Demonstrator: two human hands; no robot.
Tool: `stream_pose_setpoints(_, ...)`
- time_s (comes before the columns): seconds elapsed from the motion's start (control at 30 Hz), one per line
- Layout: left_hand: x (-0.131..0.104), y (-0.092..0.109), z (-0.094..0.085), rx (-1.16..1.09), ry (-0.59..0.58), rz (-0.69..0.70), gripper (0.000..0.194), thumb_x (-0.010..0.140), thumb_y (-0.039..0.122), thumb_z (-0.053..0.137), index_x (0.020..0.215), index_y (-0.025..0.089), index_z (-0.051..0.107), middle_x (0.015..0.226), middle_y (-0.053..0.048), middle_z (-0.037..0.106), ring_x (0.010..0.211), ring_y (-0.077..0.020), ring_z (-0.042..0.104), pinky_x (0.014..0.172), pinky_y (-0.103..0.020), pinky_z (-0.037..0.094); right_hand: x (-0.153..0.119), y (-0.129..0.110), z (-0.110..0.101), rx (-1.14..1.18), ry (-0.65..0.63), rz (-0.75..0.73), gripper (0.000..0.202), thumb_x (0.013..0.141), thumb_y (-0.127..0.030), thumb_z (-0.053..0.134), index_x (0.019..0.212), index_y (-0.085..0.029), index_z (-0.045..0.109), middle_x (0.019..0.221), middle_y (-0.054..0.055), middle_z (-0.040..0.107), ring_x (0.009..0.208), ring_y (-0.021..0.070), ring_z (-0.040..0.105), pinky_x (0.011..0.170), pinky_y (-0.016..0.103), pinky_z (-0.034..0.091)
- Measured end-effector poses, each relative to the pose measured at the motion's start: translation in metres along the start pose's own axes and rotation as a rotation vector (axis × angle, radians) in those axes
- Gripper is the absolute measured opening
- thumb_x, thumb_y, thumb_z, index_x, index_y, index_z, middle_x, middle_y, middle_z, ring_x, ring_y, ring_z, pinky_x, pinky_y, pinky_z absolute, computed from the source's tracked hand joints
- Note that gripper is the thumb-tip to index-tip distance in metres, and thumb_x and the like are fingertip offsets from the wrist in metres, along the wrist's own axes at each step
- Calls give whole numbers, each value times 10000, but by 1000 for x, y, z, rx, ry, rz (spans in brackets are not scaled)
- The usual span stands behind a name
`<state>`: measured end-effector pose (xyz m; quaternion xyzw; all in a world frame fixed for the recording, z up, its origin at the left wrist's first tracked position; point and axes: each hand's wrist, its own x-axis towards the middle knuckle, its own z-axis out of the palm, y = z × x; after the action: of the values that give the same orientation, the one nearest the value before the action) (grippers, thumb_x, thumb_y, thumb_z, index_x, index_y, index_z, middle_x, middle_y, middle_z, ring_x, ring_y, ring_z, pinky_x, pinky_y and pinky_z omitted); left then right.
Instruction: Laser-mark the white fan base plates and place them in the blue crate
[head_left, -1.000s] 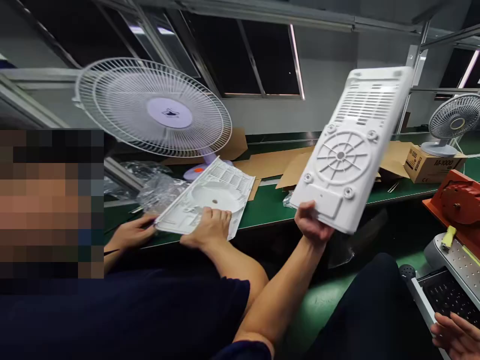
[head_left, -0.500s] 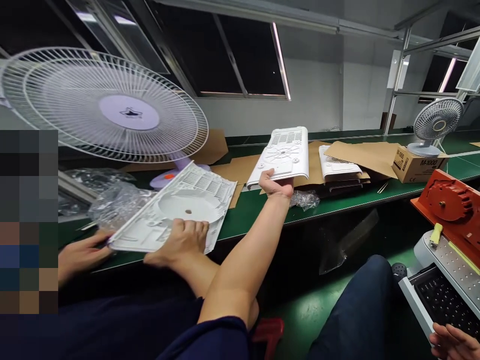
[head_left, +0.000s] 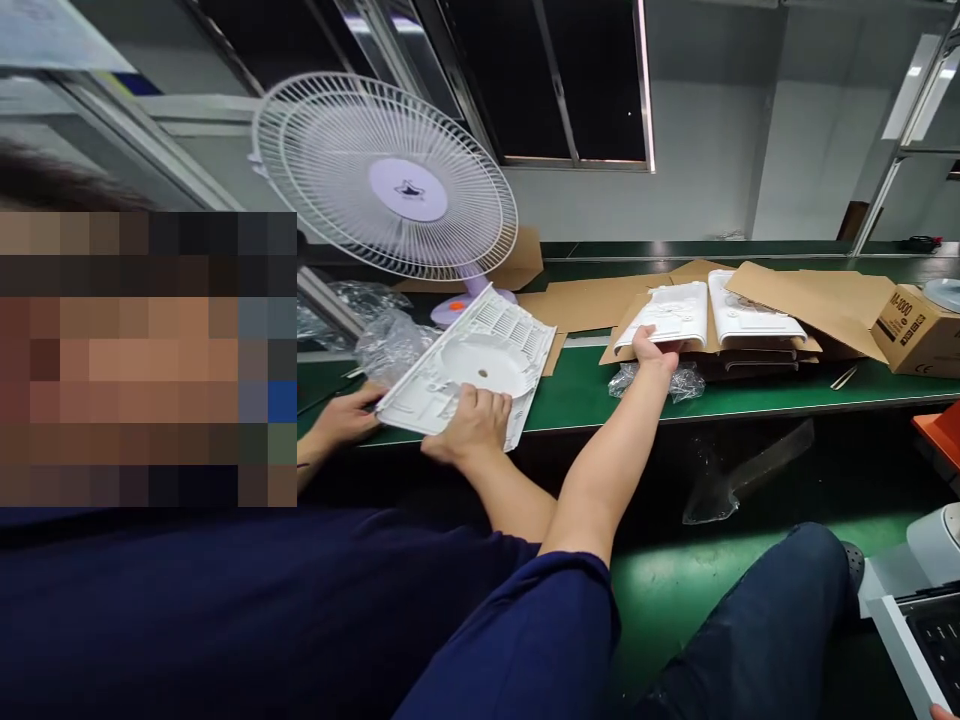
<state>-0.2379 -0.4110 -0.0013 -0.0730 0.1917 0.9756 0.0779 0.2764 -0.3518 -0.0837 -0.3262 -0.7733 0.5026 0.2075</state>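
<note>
My left hand grips the near edge of a white plastic panel, thumb on top. That panel lies on cardboard over the green bench, beside a second white panel. Only a fingertip of my right hand shows at the bottom right corner, by a grey device with black keys; the rest is out of frame. On the left, a co-worker's two hands hold another white panel with a round recess, tilted at the bench edge.
A purple-white fan stands behind the co-worker's panel, next to crumpled clear plastic. Cardboard sheets, an M-1000 box and tweezers are on the bench. The co-worker sits close on the left.
The view has swung left. My left hand has lowered its panel from above the bench onto the cardboard beside the other one. My right hand has mostly left the frame.
</note>
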Motion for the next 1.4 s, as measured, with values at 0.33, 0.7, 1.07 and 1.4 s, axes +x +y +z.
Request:
stream_pose_setpoints(0.33,-22,-4,-16,56,94,48,409,1005,174,673,1407,155,598,1227,-121,757,1048,-208,750,938,-390,658,62,-274,528,-302,-304,-763,758,674,-428,860,1374,-177,708,965,202,609,1087,264,707,763,378,317)
stream_pose_setpoints(0.7,-128,-84,-89,591,121,109,297,1111,409,364,1217,196,542,926,-50,650,706,-131,677,608,-221,549,51,-238,528,-369,-78,-923,772,732,-410,820,1429,-119,661,1067,222,585,1088,214,583,793,423,121)
stream_pose_setpoints(1.07,-287,-220,-198,1533,-682,-503,972,798,691,720,1622,236,480,1661,-243,442,1524,-553,408,1229,-751,300,53,-232,552,-227,-260,-874,907,683,-338,872,1497,-63,583,1120,132,546,1114,211,478,882,358,183)
stream_pose_setpoints(1.4,-283,-277,-206,2097,-1145,-4,570,876,639,487,1345,455,754,1602,-95,484,1456,-468,436,969,-663,375,55,-241,571,-367,-487,-794,977,667,-336,789,1557,-49,507,1185,96,502,1099,156,422,896,371,144)
